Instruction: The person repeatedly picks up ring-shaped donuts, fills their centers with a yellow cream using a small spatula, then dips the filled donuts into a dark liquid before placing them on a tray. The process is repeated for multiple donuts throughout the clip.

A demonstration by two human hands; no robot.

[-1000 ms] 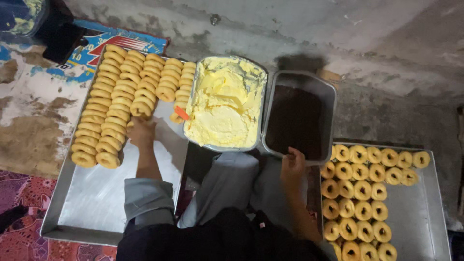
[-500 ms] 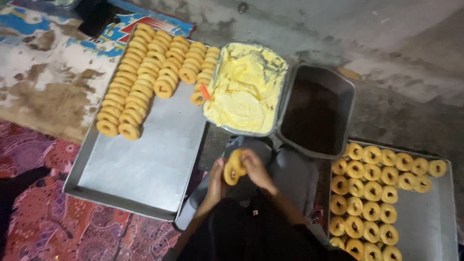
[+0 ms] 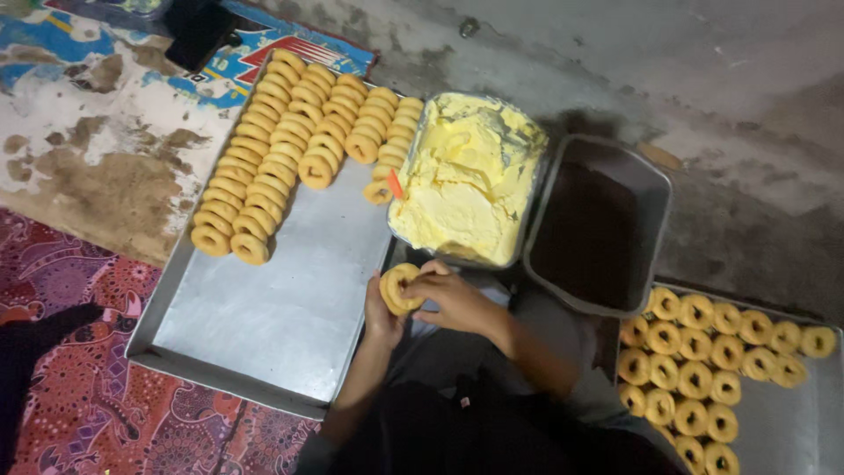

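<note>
I hold one ring-shaped doughnut (image 3: pixel 396 286) in front of me with both hands. My left hand (image 3: pixel 380 315) cups it from below and my right hand (image 3: pixel 450 295) grips its right side. Just beyond it stands a metal tub of pale yellow cream (image 3: pixel 468 180) with a small orange spatula (image 3: pixel 395 184) at its left edge. To the left, a large metal tray (image 3: pixel 264 308) carries rows of plain doughnuts (image 3: pixel 290 141) at its far end. Another tray (image 3: pixel 782 431) at the right holds more doughnuts (image 3: pixel 703 352).
A dark metal tub of brown topping (image 3: pixel 593 229) sits right of the cream tub. A patterned red cloth (image 3: pixel 61 352) covers the floor at the left. Bare stained concrete (image 3: pixel 721 97) lies beyond the tubs. A dark object (image 3: pixel 198 31) rests at the top left.
One second ago my left hand reached to the doughnut rows and my right hand was by the dark tub. Both hands have since come together on one doughnut, now raised nearer the cream tub.
</note>
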